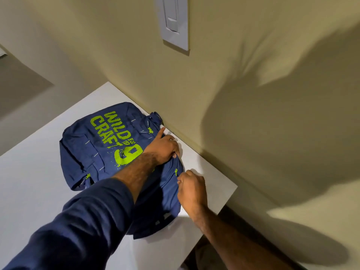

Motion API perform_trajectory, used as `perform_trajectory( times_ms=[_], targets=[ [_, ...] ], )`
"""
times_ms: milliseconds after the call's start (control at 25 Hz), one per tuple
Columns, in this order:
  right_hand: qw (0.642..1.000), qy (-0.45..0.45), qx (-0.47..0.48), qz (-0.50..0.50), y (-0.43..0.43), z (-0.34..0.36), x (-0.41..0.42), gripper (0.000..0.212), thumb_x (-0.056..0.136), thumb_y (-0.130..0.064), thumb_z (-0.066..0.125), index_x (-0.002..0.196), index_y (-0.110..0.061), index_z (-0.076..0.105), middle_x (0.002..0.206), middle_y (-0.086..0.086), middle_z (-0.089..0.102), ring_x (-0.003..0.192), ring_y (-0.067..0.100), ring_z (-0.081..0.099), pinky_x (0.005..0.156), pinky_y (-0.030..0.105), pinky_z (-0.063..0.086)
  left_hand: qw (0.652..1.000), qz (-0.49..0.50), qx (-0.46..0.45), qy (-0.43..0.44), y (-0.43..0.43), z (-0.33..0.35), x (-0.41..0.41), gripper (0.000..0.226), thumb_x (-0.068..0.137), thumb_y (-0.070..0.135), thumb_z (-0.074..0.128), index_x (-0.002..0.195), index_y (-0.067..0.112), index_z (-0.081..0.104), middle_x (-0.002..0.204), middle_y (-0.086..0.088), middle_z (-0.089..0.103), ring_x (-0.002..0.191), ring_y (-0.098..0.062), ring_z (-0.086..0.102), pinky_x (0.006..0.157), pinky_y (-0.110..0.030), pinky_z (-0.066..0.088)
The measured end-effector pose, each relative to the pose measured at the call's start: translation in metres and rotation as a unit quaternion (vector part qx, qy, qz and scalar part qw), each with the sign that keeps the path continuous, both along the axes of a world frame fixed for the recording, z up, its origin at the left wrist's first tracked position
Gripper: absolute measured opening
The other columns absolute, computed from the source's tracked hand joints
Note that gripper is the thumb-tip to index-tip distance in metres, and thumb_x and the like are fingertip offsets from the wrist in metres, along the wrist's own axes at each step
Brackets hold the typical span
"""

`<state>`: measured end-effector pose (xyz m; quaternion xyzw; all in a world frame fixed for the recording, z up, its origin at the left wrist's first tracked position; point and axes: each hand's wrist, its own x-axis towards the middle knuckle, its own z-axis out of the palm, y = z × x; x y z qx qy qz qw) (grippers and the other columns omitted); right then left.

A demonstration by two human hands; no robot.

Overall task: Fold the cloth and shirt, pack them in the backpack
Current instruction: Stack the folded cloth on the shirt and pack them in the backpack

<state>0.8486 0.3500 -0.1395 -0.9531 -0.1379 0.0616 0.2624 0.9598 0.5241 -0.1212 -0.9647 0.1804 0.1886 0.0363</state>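
Observation:
A navy backpack with lime-green lettering lies flat on the white table, its top toward the wall. My left hand presses on the bag's right side, index finger stretched out, the other fingers gripping the fabric near the zip. My right hand is closed at the bag's right edge, pinching the green zipper pull. No cloth or shirt is visible; the bag's inside is hidden.
A beige wall runs along the table's far edge, with a white light switch above. The table's right end drops off to a dark floor just beside my right hand. White tabletop extends to the left of the bag.

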Motion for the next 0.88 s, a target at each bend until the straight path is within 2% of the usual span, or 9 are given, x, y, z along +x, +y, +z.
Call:
perform_trajectory(
  times_ms=[200, 320, 400, 480, 600, 680, 720, 800, 880],
  targets=[
    [0.998, 0.033, 0.018, 0.047, 0.040, 0.011, -0.088, 0.011, 0.070, -0.013, 0.068, 0.069, -0.024, 0.066, 0.072, -0.006, 0.061, 0.070, 0.019, 0.064, 0.072, 0.032, 0.050, 0.999, -0.003, 0.036, -0.028, -0.004, -0.008, -0.004, 0.026, 0.096, 0.024, 0.054, 0.112, 0.033, 0.073, 0.126, 0.008, 0.063, 0.135, -0.019, 0.044, 0.121, -0.055, -0.016],
    [0.994, 0.026, 0.075, 0.078, 0.065, 0.047, -0.121, 0.016, 0.080, -0.010, 0.056, 0.070, -0.015, 0.067, 0.070, 0.000, 0.064, 0.074, 0.018, 0.070, 0.067, 0.026, 0.048, 0.997, 0.014, 0.049, -0.059, -0.013, -0.005, -0.014, 0.028, 0.101, 0.026, 0.050, 0.119, 0.030, 0.071, 0.134, 0.005, 0.060, 0.139, -0.024, 0.041, 0.124, -0.058, -0.008],
    [0.990, 0.060, 0.057, 0.112, 0.069, 0.049, -0.117, 0.020, 0.088, -0.007, 0.054, 0.083, -0.010, 0.073, 0.085, 0.006, 0.070, 0.088, 0.020, 0.070, 0.074, 0.027, 0.048, 0.993, 0.080, -0.031, -0.078, -0.019, 0.005, -0.031, 0.031, 0.103, 0.027, 0.049, 0.126, 0.033, 0.068, 0.146, 0.007, 0.055, 0.146, -0.023, 0.034, 0.124, -0.055, -0.005],
    [0.984, 0.044, 0.015, 0.170, 0.067, 0.030, -0.115, 0.009, 0.085, -0.023, 0.071, 0.092, -0.018, 0.074, 0.093, 0.002, 0.070, 0.090, 0.022, 0.069, 0.075, 0.030, 0.050, 0.964, 0.192, -0.141, -0.120, -0.010, 0.015, -0.076, 0.034, 0.102, 0.028, 0.052, 0.134, 0.033, 0.062, 0.153, 0.007, 0.049, 0.149, -0.023, 0.032, 0.124, -0.051, 0.001],
    [0.976, -0.011, -0.015, 0.219, 0.043, -0.004, -0.093, 0.043, 0.072, -0.035, 0.084, 0.108, -0.018, 0.068, 0.102, 0.002, 0.068, 0.094, 0.026, 0.067, 0.075, 0.037, 0.056, 0.868, 0.352, -0.220, -0.273, 0.011, 0.014, -0.184, 0.029, 0.100, 0.030, 0.056, 0.127, 0.024, 0.064, 0.149, 0.000, 0.052, 0.139, -0.025, 0.043, 0.120, -0.052, 0.024],
    [0.954, -0.095, -0.097, 0.267, 0.027, -0.002, -0.072, 0.073, 0.068, -0.038, 0.088, 0.130, -0.014, 0.059, 0.129, 0.010, 0.064, 0.120, 0.033, 0.061, 0.089, 0.047, 0.056, 0.790, 0.471, -0.223, -0.324, 0.023, 0.001, -0.254, 0.024, 0.096, 0.036, 0.063, 0.112, 0.018, 0.068, 0.134, -0.004, 0.060, 0.122, -0.030, 0.055, 0.105, -0.051, 0.040],
    [0.939, -0.129, -0.140, 0.287, 0.024, 0.001, -0.062, 0.083, 0.068, -0.040, 0.088, 0.139, -0.013, 0.054, 0.143, 0.013, 0.056, 0.133, 0.037, 0.052, 0.099, 0.054, 0.050, 0.771, 0.518, -0.209, -0.306, 0.024, -0.007, -0.278, 0.028, 0.094, 0.043, 0.063, 0.102, 0.017, 0.068, 0.122, -0.003, 0.063, 0.110, -0.031, 0.059, 0.096, -0.048, 0.044],
    [0.905, -0.155, -0.202, 0.341, 0.032, 0.011, -0.048, 0.092, 0.070, -0.043, 0.085, 0.148, -0.013, 0.047, 0.158, 0.017, 0.039, 0.147, 0.039, 0.034, 0.110, 0.063, 0.037, 0.778, 0.566, -0.153, -0.226, 0.021, -0.019, -0.298, 0.042, 0.091, 0.062, 0.060, 0.086, 0.020, 0.066, 0.101, 0.003, 0.062, 0.093, -0.027, 0.060, 0.085, -0.045, 0.045],
    [0.871, -0.181, -0.227, 0.397, 0.053, 0.018, -0.043, 0.096, 0.073, -0.047, 0.082, 0.153, -0.016, 0.039, 0.163, 0.018, 0.027, 0.152, 0.040, 0.021, 0.114, 0.066, 0.027, 0.797, 0.579, -0.096, -0.145, 0.017, -0.024, -0.301, 0.051, 0.088, 0.072, 0.054, 0.084, 0.024, 0.069, 0.103, 0.005, 0.062, 0.101, -0.025, 0.058, 0.094, -0.048, 0.043]
  ],
)
